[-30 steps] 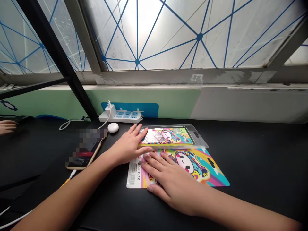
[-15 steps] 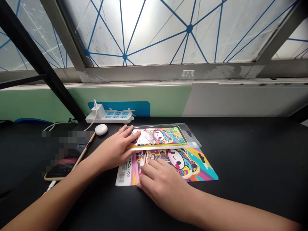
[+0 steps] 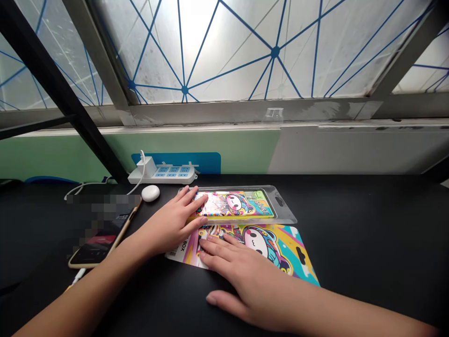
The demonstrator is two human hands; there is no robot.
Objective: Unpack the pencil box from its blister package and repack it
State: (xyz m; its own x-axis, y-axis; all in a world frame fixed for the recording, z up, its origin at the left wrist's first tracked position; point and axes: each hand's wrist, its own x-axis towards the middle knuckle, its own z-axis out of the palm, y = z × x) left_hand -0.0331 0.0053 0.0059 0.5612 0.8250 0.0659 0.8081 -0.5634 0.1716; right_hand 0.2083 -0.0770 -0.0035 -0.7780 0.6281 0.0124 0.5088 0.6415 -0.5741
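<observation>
My left hand (image 3: 175, 220) lies with fingers spread over the left end of a colourful pencil box (image 3: 242, 203). The box sits in a clear plastic blister tray (image 3: 286, 213) with a hang hole at its right end. Nearer to me is a printed backing card (image 3: 300, 243) showing the same cartoon character and part of the word "BOX". My right hand (image 3: 238, 271) rests flat on this card, fingers stretched out and thumb apart over the desk. Its palm and fingers hide the card's lower middle.
A phone (image 3: 93, 248) with a cable plugged in lies to the left of my left forearm. Behind it are a white rounded case (image 3: 150, 193) and a white power strip (image 3: 175, 174) with a charger (image 3: 147, 166). Wall and window stand behind the black desk (image 3: 368, 234).
My right hand has gone from curled fingers to lying flat. The card has turned slightly, its right end towards me. The tray's near edge has come down, and the view has tilted slightly.
</observation>
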